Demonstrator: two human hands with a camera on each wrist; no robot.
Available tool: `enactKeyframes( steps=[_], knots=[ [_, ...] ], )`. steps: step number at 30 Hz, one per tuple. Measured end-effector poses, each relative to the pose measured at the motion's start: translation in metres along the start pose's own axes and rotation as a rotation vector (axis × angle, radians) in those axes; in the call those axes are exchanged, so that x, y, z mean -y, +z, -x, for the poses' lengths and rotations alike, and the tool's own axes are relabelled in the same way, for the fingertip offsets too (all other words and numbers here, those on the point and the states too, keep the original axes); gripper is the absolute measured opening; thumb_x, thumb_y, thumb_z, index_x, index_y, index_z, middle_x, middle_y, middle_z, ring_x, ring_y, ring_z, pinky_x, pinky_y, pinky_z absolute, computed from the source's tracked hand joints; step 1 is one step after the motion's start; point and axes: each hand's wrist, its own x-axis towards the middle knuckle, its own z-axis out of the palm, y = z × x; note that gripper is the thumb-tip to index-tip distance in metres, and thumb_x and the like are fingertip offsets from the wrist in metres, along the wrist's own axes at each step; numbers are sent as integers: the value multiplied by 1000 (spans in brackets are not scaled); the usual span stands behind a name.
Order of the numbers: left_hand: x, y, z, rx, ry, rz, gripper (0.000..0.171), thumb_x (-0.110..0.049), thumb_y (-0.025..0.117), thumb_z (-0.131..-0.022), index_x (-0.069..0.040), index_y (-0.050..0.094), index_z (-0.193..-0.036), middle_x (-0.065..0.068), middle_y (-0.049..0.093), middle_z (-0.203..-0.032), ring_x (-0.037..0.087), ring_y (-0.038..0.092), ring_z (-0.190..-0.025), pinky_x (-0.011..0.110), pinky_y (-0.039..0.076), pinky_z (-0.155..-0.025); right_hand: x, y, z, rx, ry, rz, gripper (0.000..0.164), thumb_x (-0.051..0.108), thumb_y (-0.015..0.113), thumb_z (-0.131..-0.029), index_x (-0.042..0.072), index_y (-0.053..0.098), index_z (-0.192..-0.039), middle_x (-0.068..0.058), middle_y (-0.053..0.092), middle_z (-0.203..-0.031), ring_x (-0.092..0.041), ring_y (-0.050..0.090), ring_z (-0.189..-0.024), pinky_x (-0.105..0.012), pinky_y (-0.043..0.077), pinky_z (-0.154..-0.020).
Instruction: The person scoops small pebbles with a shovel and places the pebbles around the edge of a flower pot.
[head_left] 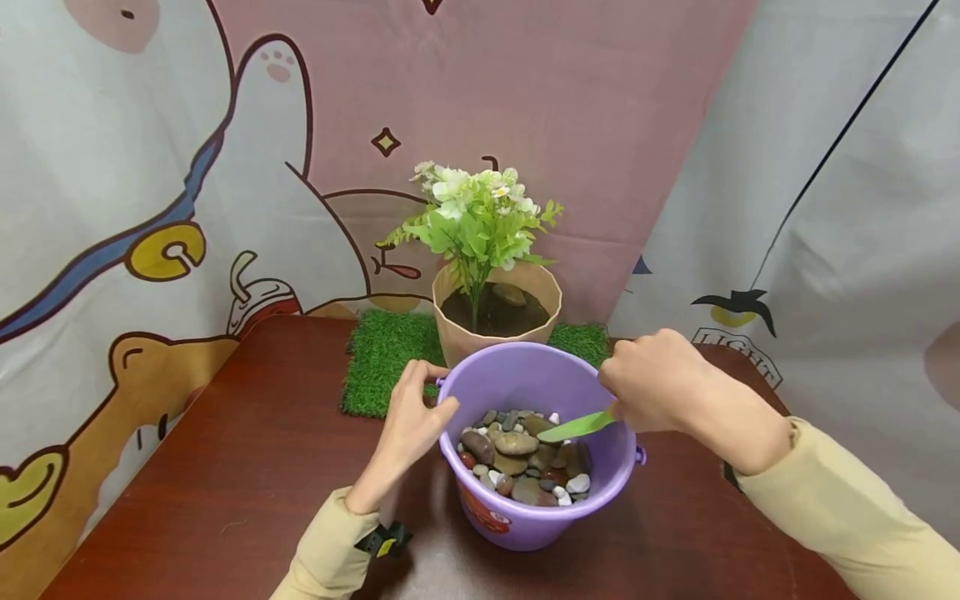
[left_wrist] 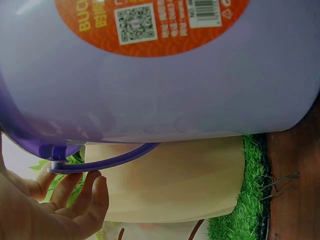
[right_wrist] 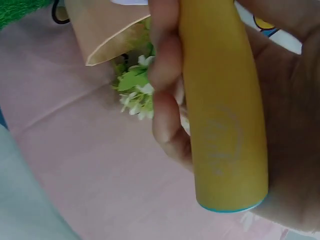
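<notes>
A purple bucket (head_left: 536, 521) with several pebbles (head_left: 517, 443) inside stands on the table. My left hand (head_left: 415, 417) grips its left side, thumb at the rim and fingertips against the purple handle (left_wrist: 110, 161). My right hand (head_left: 663, 383) is above the bucket's right rim, fingers curled round the yellow handle (right_wrist: 222, 115) of a small trowel. Its green blade (head_left: 577, 427) slants down to the left into the bucket, its tip over the pebbles. Whether the tip touches them, I cannot tell.
Behind the bucket, a beige flowerpot (head_left: 457, 337) holds dark soil, a stone (head_left: 510, 293) and white-flowered greenery (head_left: 480, 217). The pot stands on an artificial grass mat (head_left: 382, 367). A printed cloth (head_left: 600, 125) hangs behind the brown table (head_left: 225, 475).
</notes>
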Motion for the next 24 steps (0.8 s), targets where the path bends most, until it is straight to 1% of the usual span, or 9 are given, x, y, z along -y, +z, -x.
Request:
enactKeyframes(
  steps=[3, 7, 9, 11, 13, 15, 18, 22, 24],
  knots=[
    [0, 0, 0, 0, 2, 3, 30, -7, 61, -68, -2, 62, -98, 12, 57, -96, 24, 55, -89, 32, 47, -76, 6, -2, -2, 70, -4, 5, 23, 29, 77, -65, 24, 56, -55, 6, 50, -54, -12, 44, -45, -31, 36, -40],
    [1, 0, 0, 2, 6, 6, 30, -6, 62, -68, -2, 62, -98, 13, 57, -96, 24, 55, -89, 38, 49, -76, 14, 0, -7, 138, -5, 8, 23, 28, 75, -66, 22, 55, -56, 6, 49, -56, -12, 44, -46, -30, 37, -42],
    [1, 0, 0, 6, 2, 5, 30, -6, 62, -68, -2, 62, -98, 13, 57, -95, 24, 55, -89, 39, 49, -75, 18, 4, -10, 145, -4, 15, 22, 28, 74, -66, 20, 55, -58, 5, 51, -58, -13, 46, -47, -31, 38, -43],
    [0, 0, 0, 10, 1, 0, 30, -7, 61, -68, -2, 62, -97, 12, 56, -95, 23, 55, -87, 38, 50, -73, 21, 10, -11, 131, -3, 22, 21, 27, 74, -66, 19, 56, -59, 4, 53, -59, -14, 47, -47, -31, 38, -44],
    [-1, 0, 0, 7, 11, -4, 30, -8, 62, -67, -2, 62, -97, 12, 56, -94, 22, 54, -84, 37, 50, -70, 23, 16, -12, 101, -8, 42, 21, 28, 74, -66, 18, 56, -60, 2, 54, -60, -16, 47, -47, -32, 39, -43],
    [-1, 0, 0, -4, 31, -17, 30, -8, 62, -67, -2, 62, -96, 11, 56, -92, 21, 53, -81, 34, 49, -68, 25, 23, -13, 51, -20, 56, 22, 27, 74, -66, 17, 55, -59, 1, 54, -59, -16, 47, -46, -32, 38, -43],
    [-3, -1, 0, -10, 38, -20, 30, -9, 62, -66, -1, 61, -95, 10, 56, -92, 20, 52, -80, 35, 48, -68, 28, 34, -16, -32, -42, 64, 26, 27, 74, -65, 18, 52, -56, 0, 53, -57, -17, 46, -45, -32, 37, -41],
    [-4, -2, -1, 17, -10, -16, 32, -9, 63, -66, -2, 62, -98, 11, 56, -95, 23, 53, -84, 36, 47, -72, 32, 46, -18, -151, -69, 66, 28, 23, 73, -62, 19, 47, -52, 1, 51, -53, -18, 46, -45, -32, 36, -39],
    [-4, -2, -1, 31, -29, -21, 32, -8, 63, -67, -3, 62, -99, 11, 57, -96, 24, 53, -86, 35, 46, -74, 32, 50, -18, -188, -69, 73, 28, 22, 73, -62, 18, 48, -52, 0, 52, -53, -19, 48, -47, -32, 35, -39]
  ],
)
